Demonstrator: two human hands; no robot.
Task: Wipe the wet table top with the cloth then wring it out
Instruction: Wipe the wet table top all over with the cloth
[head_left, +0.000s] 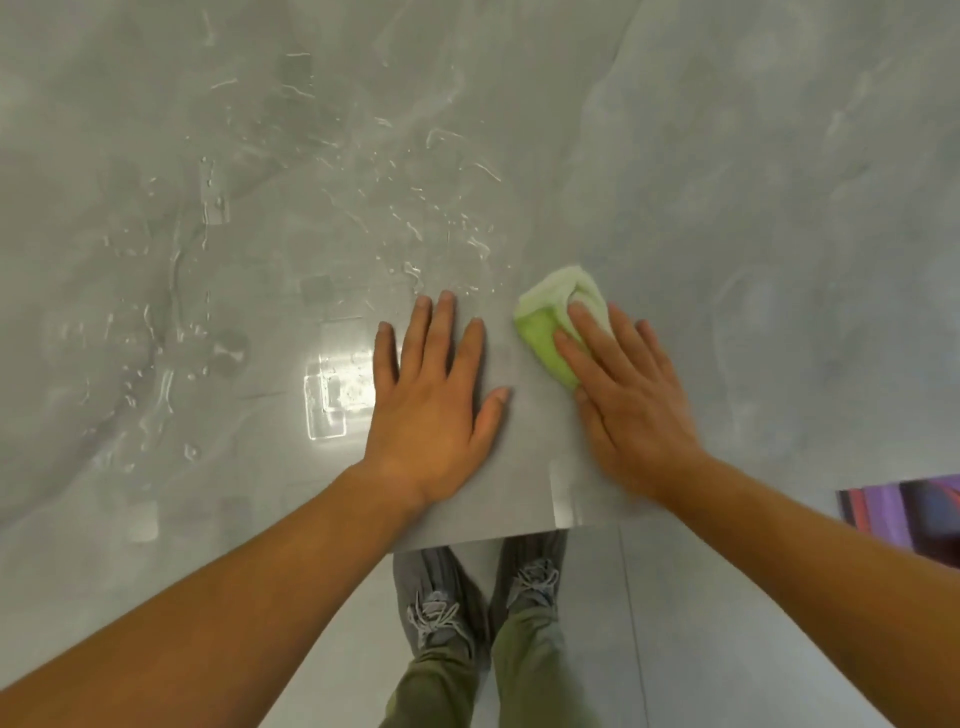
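Fingers of the right hand (631, 395) spread flat, pressing the folded green cloth (550, 322); left hand (434, 395), splayed, braces the table top (727, 182); water beads (415, 228) at 11 o'clock.

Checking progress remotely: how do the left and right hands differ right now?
The right hand presses on the green cloth; the left hand lies bare on the table. The left hand's fingers are spread wide and point toward the water; the right hand's angle left over the cloth. Both lie flat, palms down, near the table's front edge.
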